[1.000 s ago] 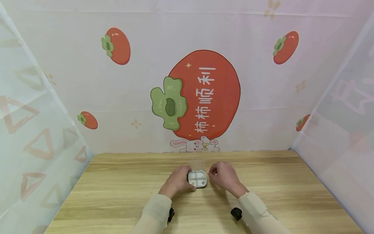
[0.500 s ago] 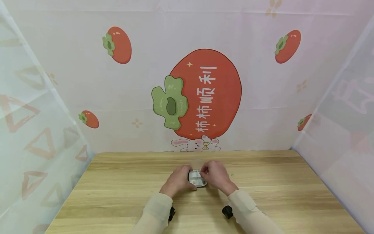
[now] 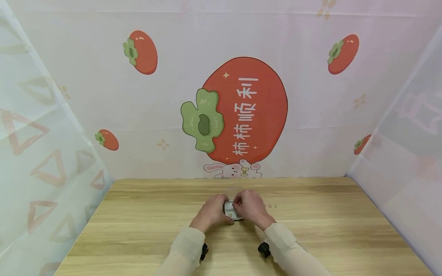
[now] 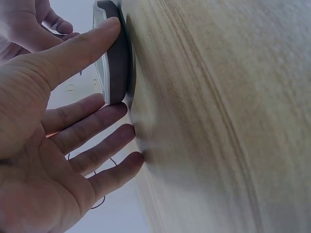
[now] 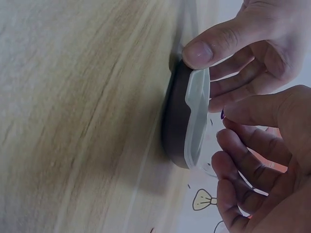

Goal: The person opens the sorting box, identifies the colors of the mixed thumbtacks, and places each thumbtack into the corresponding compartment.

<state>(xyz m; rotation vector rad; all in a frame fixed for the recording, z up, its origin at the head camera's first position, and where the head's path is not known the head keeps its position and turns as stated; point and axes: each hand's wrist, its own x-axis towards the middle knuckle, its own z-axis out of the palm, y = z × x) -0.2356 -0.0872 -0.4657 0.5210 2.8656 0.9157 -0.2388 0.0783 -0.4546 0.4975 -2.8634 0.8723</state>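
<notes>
A small pill box (image 3: 228, 209) with a white compartmented inside and dark outer shell lies on the wooden table. My left hand (image 3: 212, 211) holds it from the left, with the thumb (image 4: 104, 35) on its near side and fingers at its far side. Above the compartments, my right hand (image 3: 251, 207) pinches a tiny dark purple piece (image 5: 223, 114) between thumb and index finger; its exact kind cannot be made out. A small yellowish round piece (image 3: 230, 215) sits in the near left compartment. The right hand hides the right-hand compartments.
Several tiny round pieces (image 3: 270, 206) lie in a row right of my right hand. The box's clear lid (image 3: 233, 189) extends behind it. The wooden table (image 3: 155, 230) ends at a persimmon-printed backdrop (image 3: 165, 96), with fabric walls either side.
My right hand has moved left from beside the pill box to over its compartments, uncovering the tiny pieces on the table. The left hand keeps its hold on the box.
</notes>
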